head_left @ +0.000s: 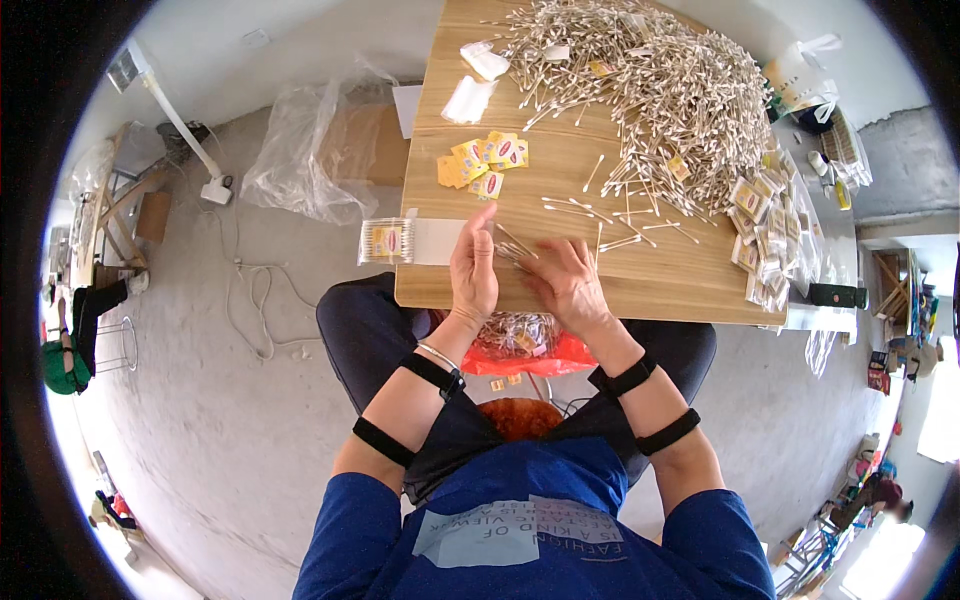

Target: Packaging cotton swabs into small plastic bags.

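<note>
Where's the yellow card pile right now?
In the head view, the yellow cards lie on the left part of the tabletop, just beyond the left hand's fingertips and nearer the person than the whitish plastic pieces.

Your right hand (pixel 572 286) partly hides the cotton swabs (pixel 512 241) at its fingers; the worktop (pixel 680 285) runs off the frame's top edge.

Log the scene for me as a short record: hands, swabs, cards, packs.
Left hand: open, beside white strip
Right hand: fingers at a few swabs; grip unclear
Swab heap: table's far right
Yellow cards: loose pile beyond left hand
Filled pack: table's left edge
Other packs: piled at right
</note>
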A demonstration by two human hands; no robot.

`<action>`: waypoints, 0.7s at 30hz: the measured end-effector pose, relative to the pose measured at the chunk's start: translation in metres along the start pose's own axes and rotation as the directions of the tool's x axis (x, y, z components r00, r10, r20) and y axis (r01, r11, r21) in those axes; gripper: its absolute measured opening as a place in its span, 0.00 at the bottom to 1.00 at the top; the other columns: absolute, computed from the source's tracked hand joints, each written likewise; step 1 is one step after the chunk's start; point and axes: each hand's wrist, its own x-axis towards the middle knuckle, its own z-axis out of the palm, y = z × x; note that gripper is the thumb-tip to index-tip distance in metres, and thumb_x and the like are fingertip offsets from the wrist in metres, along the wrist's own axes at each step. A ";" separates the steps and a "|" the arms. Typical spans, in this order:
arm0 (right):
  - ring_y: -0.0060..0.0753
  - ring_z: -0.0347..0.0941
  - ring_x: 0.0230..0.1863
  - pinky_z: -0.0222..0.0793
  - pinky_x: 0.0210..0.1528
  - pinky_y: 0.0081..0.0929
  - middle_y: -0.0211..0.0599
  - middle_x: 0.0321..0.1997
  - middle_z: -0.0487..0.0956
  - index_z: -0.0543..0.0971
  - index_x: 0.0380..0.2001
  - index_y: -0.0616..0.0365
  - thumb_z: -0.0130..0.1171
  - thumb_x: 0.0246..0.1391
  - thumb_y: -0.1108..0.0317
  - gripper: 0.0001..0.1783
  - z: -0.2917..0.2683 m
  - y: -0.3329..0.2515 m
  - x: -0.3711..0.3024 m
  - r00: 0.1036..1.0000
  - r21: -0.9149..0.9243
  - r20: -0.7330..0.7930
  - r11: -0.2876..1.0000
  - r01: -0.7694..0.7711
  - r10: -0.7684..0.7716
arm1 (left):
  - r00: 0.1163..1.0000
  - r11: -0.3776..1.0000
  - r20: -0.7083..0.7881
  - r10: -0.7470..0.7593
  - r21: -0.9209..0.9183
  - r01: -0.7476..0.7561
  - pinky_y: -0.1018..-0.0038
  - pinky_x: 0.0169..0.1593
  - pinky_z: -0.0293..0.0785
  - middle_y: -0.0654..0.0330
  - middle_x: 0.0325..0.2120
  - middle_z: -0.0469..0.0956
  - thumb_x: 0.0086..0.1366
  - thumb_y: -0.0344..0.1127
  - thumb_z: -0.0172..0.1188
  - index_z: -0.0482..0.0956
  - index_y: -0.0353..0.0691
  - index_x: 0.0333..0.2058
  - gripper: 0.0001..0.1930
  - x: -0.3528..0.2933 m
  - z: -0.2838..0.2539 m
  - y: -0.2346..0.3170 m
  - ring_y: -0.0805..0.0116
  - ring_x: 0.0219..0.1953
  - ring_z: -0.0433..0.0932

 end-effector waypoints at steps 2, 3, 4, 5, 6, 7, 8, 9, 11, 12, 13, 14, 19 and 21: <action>0.50 0.66 0.50 0.66 0.54 0.43 0.40 0.50 0.72 0.80 0.42 0.51 0.67 0.40 0.69 0.20 -0.002 0.000 0.002 1.000 -0.031 -0.012 0.999 0.015 -0.015 | 1.000 1.000 0.004 -0.003 0.001 0.003 0.67 0.68 0.51 0.55 0.60 0.65 0.72 0.51 0.43 0.66 0.35 0.59 0.27 0.000 0.000 0.000 0.66 0.63 0.60; 0.50 0.66 0.51 0.65 0.55 0.43 0.40 0.51 0.71 0.80 0.43 0.51 0.67 0.41 0.68 0.21 -0.003 0.000 0.003 0.999 -0.062 -0.023 0.998 0.027 -0.029 | 1.000 1.000 0.005 -0.002 0.000 0.002 0.67 0.68 0.51 0.55 0.60 0.65 0.72 0.51 0.43 0.66 0.35 0.59 0.27 0.000 0.000 0.000 0.66 0.63 0.60; 0.50 0.66 0.51 0.65 0.55 0.43 0.40 0.51 0.71 0.80 0.43 0.51 0.67 0.41 0.68 0.21 -0.003 -0.001 0.002 0.999 -0.064 -0.024 0.998 0.026 -0.027 | 1.000 1.000 -0.001 -0.018 -0.009 0.018 0.67 0.68 0.51 0.54 0.59 0.65 0.73 0.51 0.43 0.66 0.35 0.58 0.27 0.001 0.000 0.002 0.65 0.63 0.60; 0.49 0.66 0.50 0.65 0.54 0.42 0.40 0.52 0.71 0.80 0.43 0.50 0.66 0.41 0.68 0.21 -0.002 -0.005 -0.001 0.996 -0.044 -0.078 0.998 -0.048 0.045 | 0.999 0.999 -0.006 -0.035 -0.018 0.035 0.67 0.68 0.52 0.54 0.59 0.66 0.73 0.50 0.42 0.66 0.34 0.58 0.26 0.002 0.001 0.004 0.65 0.63 0.61; 0.49 0.66 0.50 0.65 0.54 0.42 0.39 0.53 0.70 0.79 0.44 0.50 0.66 0.42 0.68 0.21 -0.001 -0.008 -0.004 0.985 -0.019 -0.129 0.992 -0.122 0.118 | 0.999 0.999 -0.003 -0.036 -0.019 0.036 0.67 0.68 0.52 0.54 0.59 0.66 0.73 0.50 0.42 0.66 0.34 0.58 0.26 0.002 0.001 0.006 0.65 0.63 0.61; 0.49 0.66 0.50 0.65 0.54 0.42 0.39 0.53 0.70 0.79 0.44 0.50 0.66 0.42 0.68 0.21 -0.002 -0.012 -0.009 0.984 -0.020 -0.128 0.992 -0.123 0.120 | 1.000 0.999 0.000 -0.029 0.028 0.029 0.67 0.68 0.52 0.53 0.59 0.66 0.73 0.51 0.42 0.66 0.34 0.58 0.27 0.002 0.001 0.011 0.64 0.63 0.61; 0.48 0.66 0.50 0.65 0.53 0.42 0.39 0.52 0.70 0.79 0.44 0.50 0.65 0.43 0.68 0.20 -0.002 -0.017 -0.014 0.977 -0.044 -0.135 0.984 -0.175 0.167 | 1.000 0.997 0.004 -0.022 0.076 0.021 0.67 0.67 0.53 0.52 0.58 0.67 0.73 0.51 0.41 0.66 0.33 0.58 0.27 0.002 0.001 0.015 0.62 0.62 0.62; 0.48 0.65 0.49 0.65 0.52 0.41 0.38 0.51 0.69 0.78 0.44 0.50 0.64 0.44 0.68 0.20 -0.002 -0.019 -0.018 0.966 -0.068 -0.142 0.972 -0.225 0.214 | 1.000 0.997 0.003 -0.024 0.076 0.023 0.67 0.67 0.53 0.52 0.58 0.67 0.73 0.51 0.41 0.66 0.33 0.58 0.27 0.004 0.000 0.017 0.62 0.62 0.62; 0.47 0.65 0.49 0.64 0.51 0.41 0.38 0.50 0.70 0.78 0.43 0.52 0.64 0.43 0.69 0.19 -0.002 -0.021 -0.023 0.973 -0.077 -0.116 0.975 -0.210 0.200 | 0.999 0.983 0.036 0.000 0.185 -0.006 0.67 0.66 0.55 0.51 0.57 0.68 0.73 0.51 0.39 0.67 0.32 0.57 0.28 0.008 -0.001 0.021 0.62 0.61 0.64; 0.47 0.65 0.48 0.64 0.51 0.41 0.38 0.48 0.70 0.79 0.42 0.54 0.64 0.43 0.69 0.18 -0.001 -0.021 -0.025 0.979 -0.082 -0.089 0.978 -0.191 0.184 | 0.999 0.983 0.038 -0.001 0.183 -0.007 0.67 0.66 0.55 0.51 0.57 0.68 0.73 0.51 0.39 0.67 0.32 0.57 0.28 0.008 -0.001 0.022 0.62 0.61 0.64; 0.47 0.65 0.48 0.64 0.51 0.41 0.38 0.48 0.70 0.79 0.42 0.54 0.64 0.43 0.69 0.18 0.001 -0.019 -0.024 0.979 -0.082 -0.091 0.978 -0.192 0.185 | 0.999 0.971 0.034 0.019 0.236 -0.026 0.70 0.63 0.58 0.53 0.55 0.70 0.74 0.49 0.40 0.68 0.32 0.57 0.26 0.008 -0.001 0.022 0.65 0.59 0.66; 0.46 0.66 0.45 0.64 0.48 0.40 0.38 0.44 0.71 0.79 0.39 0.54 0.65 0.41 0.71 0.17 0.004 -0.016 -0.023 0.981 -0.081 -0.115 0.982 -0.169 0.159 | 0.999 0.957 0.031 0.038 0.288 -0.046 0.73 0.60 0.61 0.54 0.53 0.72 0.74 0.46 0.42 0.68 0.32 0.56 0.24 0.009 -0.001 0.022 0.67 0.56 0.68; 0.46 0.66 0.43 0.63 0.46 0.40 0.37 0.42 0.71 0.78 0.32 0.54 0.64 0.41 0.72 0.10 0.008 -0.017 -0.014 0.990 -0.150 -0.089 0.981 -0.123 0.110 | 0.999 0.964 0.029 0.021 0.263 -0.028 0.73 0.60 0.61 0.54 0.53 0.72 0.74 0.46 0.42 0.69 0.32 0.56 0.23 0.005 -0.003 0.020 0.67 0.56 0.68; 0.47 0.65 0.45 0.62 0.46 0.41 0.36 0.44 0.71 0.77 0.29 0.54 0.63 0.43 0.72 0.07 0.003 -0.023 -0.010 0.987 -0.162 -0.072 0.975 -0.151 0.141 | 0.999 0.969 0.028 -0.025 0.248 0.017 0.73 0.60 0.60 0.54 0.53 0.72 0.74 0.46 0.42 0.69 0.32 0.56 0.23 0.004 -0.004 0.019 0.67 0.57 0.68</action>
